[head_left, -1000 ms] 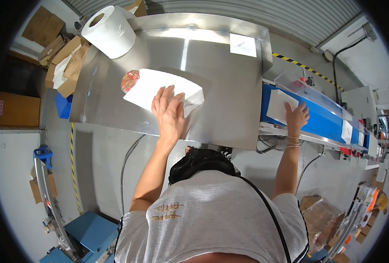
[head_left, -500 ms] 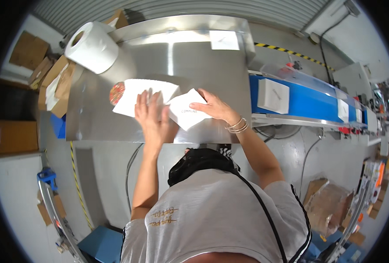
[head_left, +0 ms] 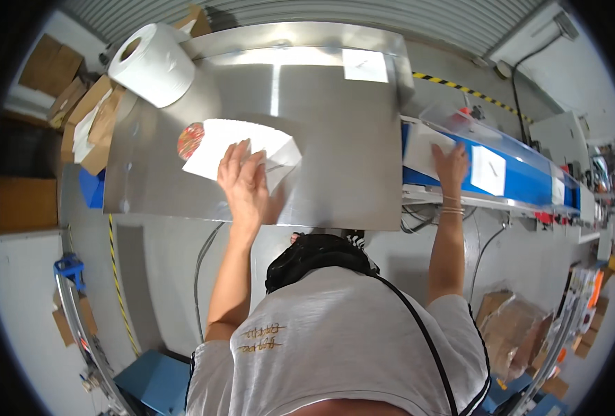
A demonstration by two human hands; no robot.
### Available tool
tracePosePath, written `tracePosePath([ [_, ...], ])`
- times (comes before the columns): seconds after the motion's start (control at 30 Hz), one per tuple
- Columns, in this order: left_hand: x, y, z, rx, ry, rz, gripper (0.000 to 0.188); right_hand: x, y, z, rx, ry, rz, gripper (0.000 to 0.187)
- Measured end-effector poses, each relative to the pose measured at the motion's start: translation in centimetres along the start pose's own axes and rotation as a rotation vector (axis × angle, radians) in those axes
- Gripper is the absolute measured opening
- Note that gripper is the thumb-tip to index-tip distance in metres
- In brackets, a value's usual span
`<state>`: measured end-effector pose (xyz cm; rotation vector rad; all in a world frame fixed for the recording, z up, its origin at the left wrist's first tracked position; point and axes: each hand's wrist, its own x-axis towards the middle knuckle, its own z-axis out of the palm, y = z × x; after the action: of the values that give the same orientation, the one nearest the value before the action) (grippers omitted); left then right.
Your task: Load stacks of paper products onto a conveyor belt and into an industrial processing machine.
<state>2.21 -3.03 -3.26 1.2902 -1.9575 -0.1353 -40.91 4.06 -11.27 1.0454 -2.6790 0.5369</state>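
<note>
Fanned-out flat white packets [head_left: 217, 149] lie in a row on the steel table, their right end slightly raised. A round red patterned thing [head_left: 190, 141] touches the row's left end. My left hand [head_left: 243, 182] rests on the packets with its fingers apart and slightly bent. Out to the right, my right hand [head_left: 451, 166] is over a white packet [head_left: 422, 149] on the blue conveyor belt [head_left: 460, 186]. Its fingers are spread at the packet's right edge, and the thumb lies over its top. Farther along the belt is another white packet [head_left: 489, 171].
A big white roll [head_left: 162, 73] stands at the table's back left, beside open cardboard boxes [head_left: 85, 132]. One white square [head_left: 365, 66] lies at the back right of the steel table [head_left: 342, 152]. A clear guard [head_left: 487, 132] runs along the conveyor's far side.
My right hand has moved right from the table to the belt with a white packet. Packets on the belt have shifted right. My left hand stays on the row.
</note>
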Motion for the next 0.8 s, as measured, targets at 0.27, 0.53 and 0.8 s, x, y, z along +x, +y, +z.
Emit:
tracePosePath([
  [0.27, 0.0, 0.0, -0.8, 0.015, -0.096, 0.013, 0.024, -6.5, -19.3, -4.8, 0.927, -0.874, -0.715, 0.052],
  [0.53, 0.9, 0.4, -1.1, -0.013, -0.105, -0.017, 0.030, -8.2, -20.6, -1.5, 1.025, -0.842, -0.924, 0.049],
  [0.8, 0.9, -1.0, -0.3, -0.028, -0.008, -0.017, 0.033, -2.0, 1.3, 7.4, 0.945, -0.525, 0.020, 0.043],
])
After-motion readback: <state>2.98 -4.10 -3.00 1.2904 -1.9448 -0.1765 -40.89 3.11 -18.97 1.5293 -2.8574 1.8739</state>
